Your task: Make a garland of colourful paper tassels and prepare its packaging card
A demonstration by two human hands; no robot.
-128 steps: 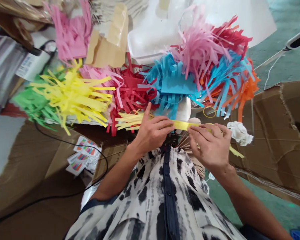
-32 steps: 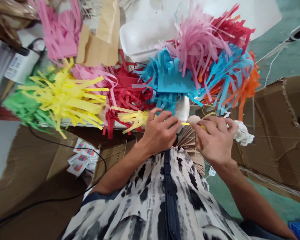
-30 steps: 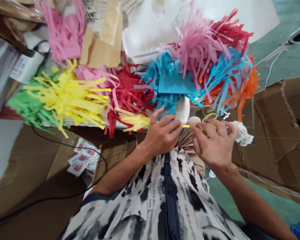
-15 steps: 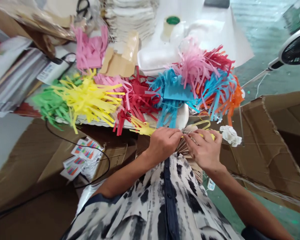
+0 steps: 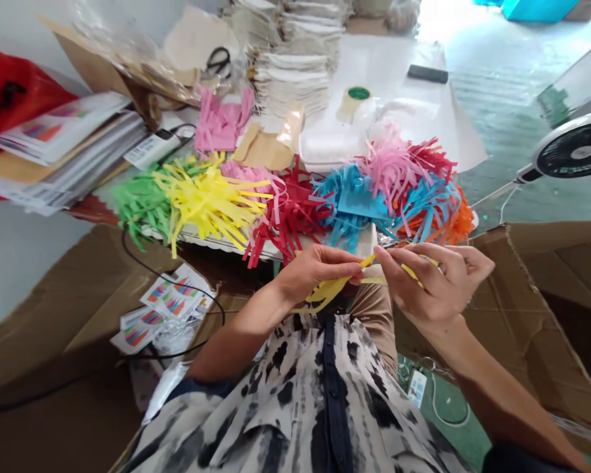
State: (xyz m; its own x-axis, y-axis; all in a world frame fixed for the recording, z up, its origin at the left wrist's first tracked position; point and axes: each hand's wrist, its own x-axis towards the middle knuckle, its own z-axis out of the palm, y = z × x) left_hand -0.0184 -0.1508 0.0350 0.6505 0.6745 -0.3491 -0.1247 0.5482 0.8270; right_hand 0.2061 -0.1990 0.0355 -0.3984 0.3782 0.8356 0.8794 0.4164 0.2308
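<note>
Between my two hands, just past the table's near edge, is a yellow tissue-paper tassel (image 5: 329,293). My left hand (image 5: 315,268) is closed in a pinch on it near its twisted middle, and loose strips hang below that hand. My right hand (image 5: 431,279) pinches the other end with thumb and forefinger, while yellow strips show between its bent fingers. Nearest to the hands on the table lie a blue fringed tassel (image 5: 359,199), a dark red one (image 5: 295,213) and a bushy yellow one (image 5: 209,203).
Green fringe (image 5: 140,200), pink fringe (image 5: 221,121) and orange fringe (image 5: 460,220) also lie on the table. Behind them are brown paper (image 5: 270,146), a white tray (image 5: 329,146), a tape roll (image 5: 357,98) and scissors (image 5: 218,60). A fan (image 5: 574,150) stands right; cardboard boxes (image 5: 517,309) flank my lap.
My hands have moved apart, uncovering the twisted middle of the yellow tassel. The right hand has shifted right and its fingers lifted. The view has tilted up, showing more of the table's back.
</note>
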